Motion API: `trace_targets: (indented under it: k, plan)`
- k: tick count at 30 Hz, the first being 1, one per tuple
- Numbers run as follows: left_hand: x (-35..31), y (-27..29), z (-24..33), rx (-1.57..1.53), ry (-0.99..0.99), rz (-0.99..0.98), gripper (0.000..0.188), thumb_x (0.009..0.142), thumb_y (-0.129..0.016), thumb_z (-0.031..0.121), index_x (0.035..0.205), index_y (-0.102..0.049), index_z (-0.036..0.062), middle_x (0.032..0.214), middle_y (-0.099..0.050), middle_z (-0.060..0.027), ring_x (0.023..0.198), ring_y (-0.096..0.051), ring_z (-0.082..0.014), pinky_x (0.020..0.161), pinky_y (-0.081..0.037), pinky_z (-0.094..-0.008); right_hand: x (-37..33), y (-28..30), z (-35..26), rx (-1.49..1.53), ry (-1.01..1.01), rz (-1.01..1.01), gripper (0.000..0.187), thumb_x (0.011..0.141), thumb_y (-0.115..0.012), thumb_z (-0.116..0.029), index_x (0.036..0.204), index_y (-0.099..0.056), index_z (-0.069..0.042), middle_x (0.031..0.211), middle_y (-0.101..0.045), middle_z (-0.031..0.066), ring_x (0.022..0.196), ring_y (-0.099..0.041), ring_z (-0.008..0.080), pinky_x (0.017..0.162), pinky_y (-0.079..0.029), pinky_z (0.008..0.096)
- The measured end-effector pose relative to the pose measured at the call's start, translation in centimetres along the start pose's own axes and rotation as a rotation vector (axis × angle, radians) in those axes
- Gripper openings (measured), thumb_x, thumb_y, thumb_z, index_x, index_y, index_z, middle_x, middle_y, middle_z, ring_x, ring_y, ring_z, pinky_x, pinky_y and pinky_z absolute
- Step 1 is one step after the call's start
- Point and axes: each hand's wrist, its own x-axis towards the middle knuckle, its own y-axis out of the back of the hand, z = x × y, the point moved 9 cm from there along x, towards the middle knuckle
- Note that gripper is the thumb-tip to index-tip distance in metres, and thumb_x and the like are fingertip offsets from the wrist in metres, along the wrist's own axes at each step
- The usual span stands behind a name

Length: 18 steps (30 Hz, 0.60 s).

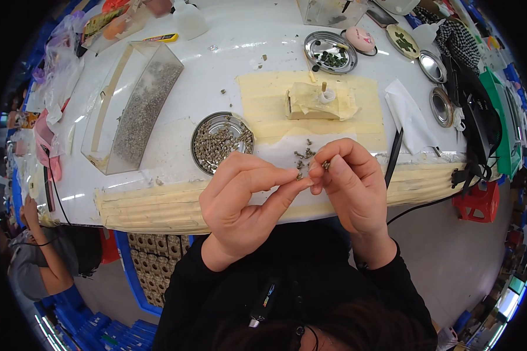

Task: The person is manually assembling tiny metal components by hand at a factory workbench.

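Observation:
Both hands are raised close together over the table's near edge. My left hand (243,196) is closed in a pinch, with a small metal part (300,175) between thumb and forefinger. A similar small metal part (326,165) sits between the thumb and fingers of my right hand (354,190); both parts are too small to name their kind. Just beyond the fingertips, several loose metal parts (308,153) lie on the white surface. Left of them stands a round steel dish (199,159) heaped with similar small parts (219,140).
A clear bin (93,146) of small parts stands at left. Ahead, a taped block (310,111) holds a small white cup (327,96). A steel dish (350,63) with dark green pieces lies farther back. Another person's arm (51,257) shows at far left; a red stool (476,202) at right.

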Motion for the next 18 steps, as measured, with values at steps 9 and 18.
trace_targets:
  k: [9, 18]
  plan:
    - [-0.06, 0.01, 0.07, -0.013, -0.003, 0.001, 0.025, 0.068, -0.081, -0.009, 0.088, -0.067, -0.0017, 0.079, -0.061, -0.0068, 0.069, -0.055, -0.0129, 0.061, -0.042, -0.0234, -0.01, -0.30, 0.57, 0.089, -0.088, -0.033, 0.021, 0.101, -0.054, -0.016, 0.113, -0.061, 0.000, 0.097, -0.069, 0.0087, 0.086, -0.065, 0.0130, 0.076, -0.052, 0.0271]
    - [0.03, 0.09, 0.18, -0.020, -0.013, 0.005, 0.026, 0.068, -0.081, -0.009, 0.088, -0.067, -0.0017, 0.078, -0.060, -0.0068, 0.068, -0.055, -0.0123, 0.061, -0.042, -0.0228, 0.00, -0.46, -0.04, 0.023, -0.036, -0.024, 0.020, 0.100, -0.055, -0.014, 0.112, -0.061, 0.001, 0.096, -0.068, 0.0086, 0.085, -0.064, 0.0128, 0.076, -0.052, 0.0275]
